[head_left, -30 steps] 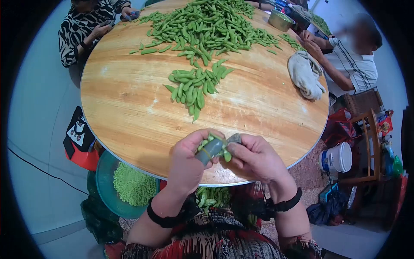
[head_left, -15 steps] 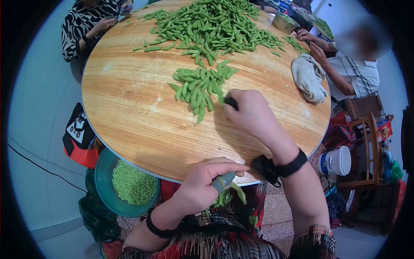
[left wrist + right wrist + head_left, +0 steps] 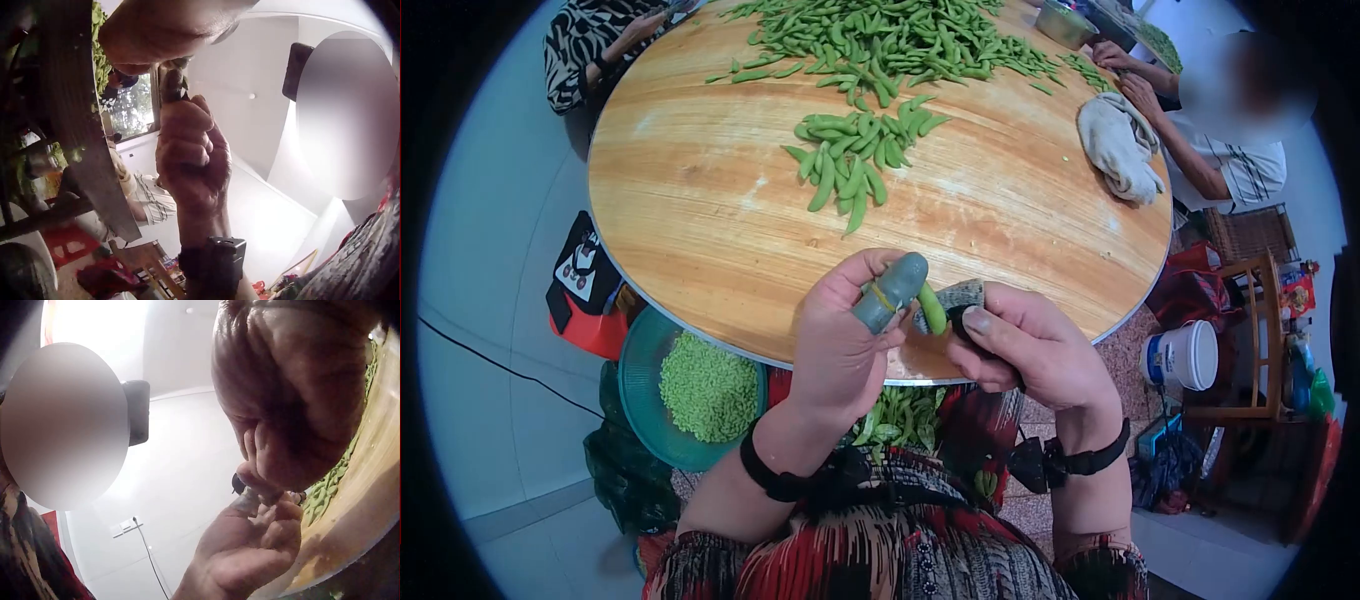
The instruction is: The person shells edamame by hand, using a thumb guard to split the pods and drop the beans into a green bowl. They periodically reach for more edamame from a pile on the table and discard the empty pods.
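Left hand (image 3: 835,345), fingers clamped on green pod (image 3: 933,309); right hand (image 3: 1052,350), fingers curled, grip unclear; risk: beans dropping onto table (image 3: 690,210), cause: pod twisting under loose pinch

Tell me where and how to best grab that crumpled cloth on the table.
Pinch the cloth by its raised folds near the middle, probably coming down from above, from your side. It lies bunched up, so the folds should gather easily; another person's forearm is just beyond its right side.
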{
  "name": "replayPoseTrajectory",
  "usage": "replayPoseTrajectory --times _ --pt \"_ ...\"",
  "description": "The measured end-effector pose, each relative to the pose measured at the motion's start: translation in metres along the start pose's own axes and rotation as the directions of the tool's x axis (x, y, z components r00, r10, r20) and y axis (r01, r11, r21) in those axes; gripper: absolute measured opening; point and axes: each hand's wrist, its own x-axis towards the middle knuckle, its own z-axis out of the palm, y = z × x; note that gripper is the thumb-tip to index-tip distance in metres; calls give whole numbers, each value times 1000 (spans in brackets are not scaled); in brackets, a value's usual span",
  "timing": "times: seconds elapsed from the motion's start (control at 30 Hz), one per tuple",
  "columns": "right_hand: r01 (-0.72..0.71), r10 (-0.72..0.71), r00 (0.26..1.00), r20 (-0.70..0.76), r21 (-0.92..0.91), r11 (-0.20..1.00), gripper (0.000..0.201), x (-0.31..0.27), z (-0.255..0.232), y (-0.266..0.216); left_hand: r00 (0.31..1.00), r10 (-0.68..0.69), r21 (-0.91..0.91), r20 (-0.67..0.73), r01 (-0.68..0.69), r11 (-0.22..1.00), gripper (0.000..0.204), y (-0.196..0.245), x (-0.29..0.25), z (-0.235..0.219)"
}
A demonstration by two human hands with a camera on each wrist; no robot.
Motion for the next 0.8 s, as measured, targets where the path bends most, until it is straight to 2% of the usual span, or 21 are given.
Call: replayPoseTrajectory --times 0.07,0.2,0.27,0.3,0.33,0.37,0.4,0.43,0.47,0.5,0.53,0.6,0.63,0.67,0.7,0.73,0.8 --pt "-3 2 1000 30 17 1000 24 0 -1 3 994 102 112 -35 -98 989 14 -1 -1 3" --pt "15 -15 998 57 -2 1000 23 5 -1 9 982 130 197 -136 -101 975 15 -2 -2 8" --pt "19 -18 999 43 -23 1000 21 6 1 11 950 242 333 -198 -167 928 13 -5 -3 4" --pt "23 -21 999 28 -44 999 19 7 2 12 949 244 333 -200 -168 928 13 -7 -4 2" --pt "22 -21 999 30 -45 999 19 8 4 12 972 183 252 -150 -141 957 11 -8 -4 -1" --pt "-3 2 1000 17 59 998 18 9 7 12 988 124 171 -94 -107 980 9 -8 -5 -4" --pt "-27 26 1000 6 161 987 16 9 8 11 988 126 170 -94 -108 979 9 -5 -5 -8" --pt "-27 26 1000 8 160 987 16 9 8 12 999 28 68 36 -30 997 10 -1 -5 -12" --pt "-76 65 997 49 269 960 15 10 6 14 983 -55 -24 175 60 998 11 2 -5 -16" --pt "-127 98 991 94 373 919 14 11 5 16 983 -51 -23 174 56 998 11 3 -4 -16" --pt "-126 97 991 96 371 920 14 13 5 17 982 -71 -30 177 78 997 12 5 -2 -16" --pt "-36 38 999 -3 306 951 15 18 5 19 980 -85 -37 180 93 995 13 5 1 -13" --pt "-35 36 999 1 303 952 15 22 7 22 997 44 264 59 -58 963 15 1 4 -6" --pt "146 -151 974 -169 -40 988 16 25 10 25 979 202 553 -19 -157 818 17 -3 6 -2" --pt "254 -373 891 -259 -398 881 17 28 12 27 961 268 591 -71 -176 787 26 -8 8 -3" --pt "253 -371 893 -255 -398 882 17 31 12 26 960 270 591 -75 -176 788 26 -9 10 -3" --pt "208 -487 817 -309 -629 749 18 36 9 24 946 304 632 -115 -166 757 31 -10 15 -2"
